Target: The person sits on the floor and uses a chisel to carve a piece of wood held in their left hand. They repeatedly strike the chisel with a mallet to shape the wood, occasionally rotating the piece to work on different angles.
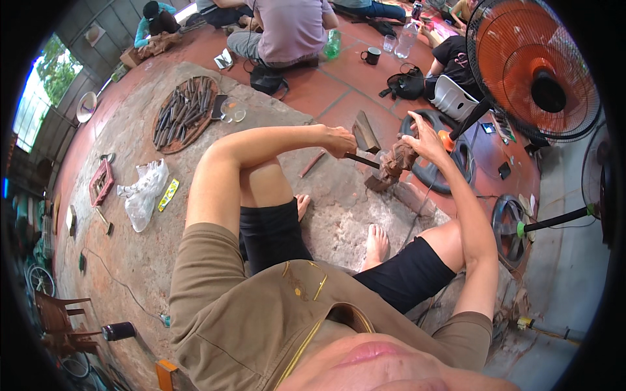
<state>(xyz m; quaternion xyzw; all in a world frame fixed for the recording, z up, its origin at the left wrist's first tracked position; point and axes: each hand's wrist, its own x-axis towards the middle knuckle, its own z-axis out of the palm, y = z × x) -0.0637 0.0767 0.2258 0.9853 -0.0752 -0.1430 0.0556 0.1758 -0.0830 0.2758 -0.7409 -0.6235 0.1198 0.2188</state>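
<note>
My left hand [339,141] is closed around a dark, narrow-bladed tool [362,160], whose tip reaches the side of a brown carved piece [396,161]. Whether the tool is a chisel or a file I cannot tell. The carved piece looks knobbly and sits on a block [378,183] between and beyond my knees. At the far side of the carving is my right hand [427,140], its fingers stretched out and apart, the hand's lower edge close against the carving's top. A dark wedge-shaped block [366,133] stands just beyond my left hand.
A round basket [158,144] of dark tools lies left, near a glass mug [233,111]. A plastic bag [145,195] and a pink tray [100,183] lie farther left. An orange fan [531,58] stands at right, its black base [430,173] behind the carving. Other people [290,29] sit ahead.
</note>
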